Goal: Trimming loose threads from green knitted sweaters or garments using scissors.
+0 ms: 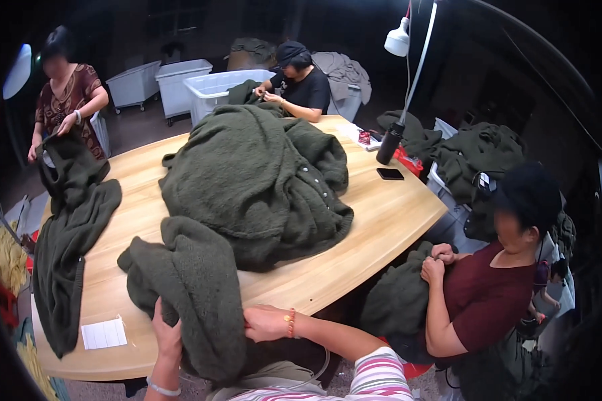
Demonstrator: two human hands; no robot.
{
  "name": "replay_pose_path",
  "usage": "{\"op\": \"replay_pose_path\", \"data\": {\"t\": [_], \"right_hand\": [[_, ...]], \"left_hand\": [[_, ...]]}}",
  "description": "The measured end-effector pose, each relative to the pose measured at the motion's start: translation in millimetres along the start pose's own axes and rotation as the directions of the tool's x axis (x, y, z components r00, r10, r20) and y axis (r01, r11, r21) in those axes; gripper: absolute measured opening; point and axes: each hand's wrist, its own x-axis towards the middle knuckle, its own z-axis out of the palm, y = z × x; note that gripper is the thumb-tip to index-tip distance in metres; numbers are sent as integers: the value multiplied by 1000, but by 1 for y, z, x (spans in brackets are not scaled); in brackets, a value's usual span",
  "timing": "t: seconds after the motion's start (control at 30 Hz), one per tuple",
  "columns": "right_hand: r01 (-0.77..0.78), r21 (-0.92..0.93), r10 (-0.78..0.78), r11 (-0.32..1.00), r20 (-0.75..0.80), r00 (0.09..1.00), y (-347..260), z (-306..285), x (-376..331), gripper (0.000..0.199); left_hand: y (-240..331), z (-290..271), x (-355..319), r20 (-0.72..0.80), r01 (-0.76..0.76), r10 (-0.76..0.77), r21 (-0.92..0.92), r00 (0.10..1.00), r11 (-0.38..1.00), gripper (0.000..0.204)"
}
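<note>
Dark green fleece garment (197,294), thick and fuzzy, bunched up and draped over the near edge of the tabletop (354,247), one end hanging below, just beside a bigger pile.

Garment pile (257,180) lies mid-table (388,220); paper slip (104,333) at its left (near edge), phone (389,174) right

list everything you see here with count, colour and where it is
garment in hand: 1, dark green, near table edge
garment pile: 1, dark green, table centre
wooden table: 1, light wood
paper slip: 1, white, near left corner
phone: 1, black, right side of table
lamp: 1, white, above far right
plastic bins: at least 3, white, behind table
co-workers: 3, each handling a dark green garment
left hand: 1, silver bracelet, grips garment
right hand: 1, beaded bracelet, grips garment
</note>
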Motion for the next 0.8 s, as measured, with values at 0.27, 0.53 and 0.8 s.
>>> {"op": "replay_pose_path", "data": {"t": [0.27,0.53,0.8], "right_hand": [[-20,-243,-84,970,-412,907,11,-33,-139,45],[-164,414,436,895,-738,516,71,-118,-256,53],[-264,706,753,657,-632,184,161,-174,-239,22]], "left_hand": [[110,123,8,489,-337,245,108,837,935,73],[150,317,88,692,-689,541,-85,479,719,64],[-15,305,126,861,-882,262,351,436,315,77]]}}
